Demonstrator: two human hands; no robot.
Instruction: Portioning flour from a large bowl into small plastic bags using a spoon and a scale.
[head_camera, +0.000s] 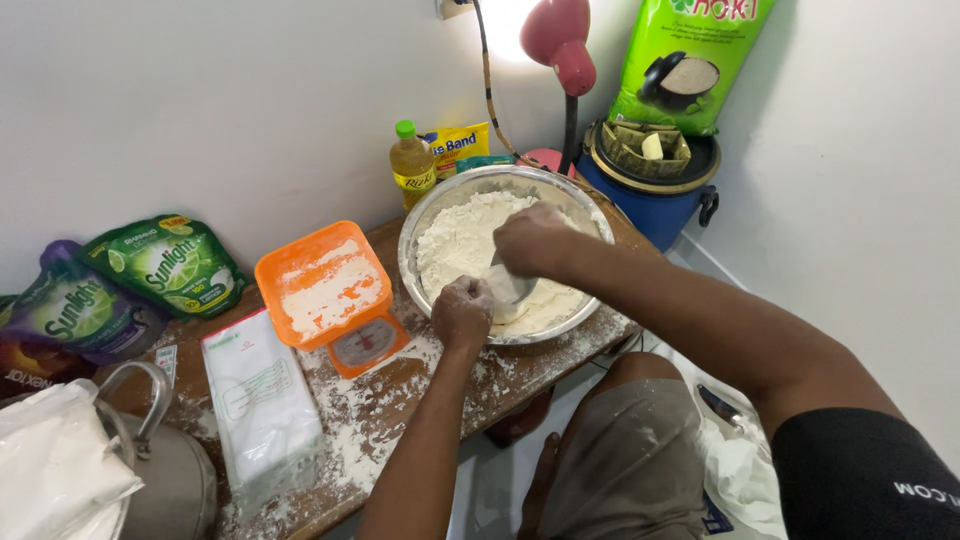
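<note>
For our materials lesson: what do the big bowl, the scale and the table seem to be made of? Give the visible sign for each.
Bowl: likely stainless steel, with a silvery, dull shine on its rim.
Scale: probably plastic, in uniform matt orange with moulded rounded corners.
Table: seemingly wood, brown with a faint grain, dusted with flour.

One head-worn camera looks steeply down, close over a floury wooden table (400, 400) set against a white wall (250, 100).

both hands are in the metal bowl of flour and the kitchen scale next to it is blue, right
Not quite: the head view shows the kitchen scale is orange, not blue. The rest holds: the left hand and right hand are in the metal bowl of flour, with the scale beside it.
</note>
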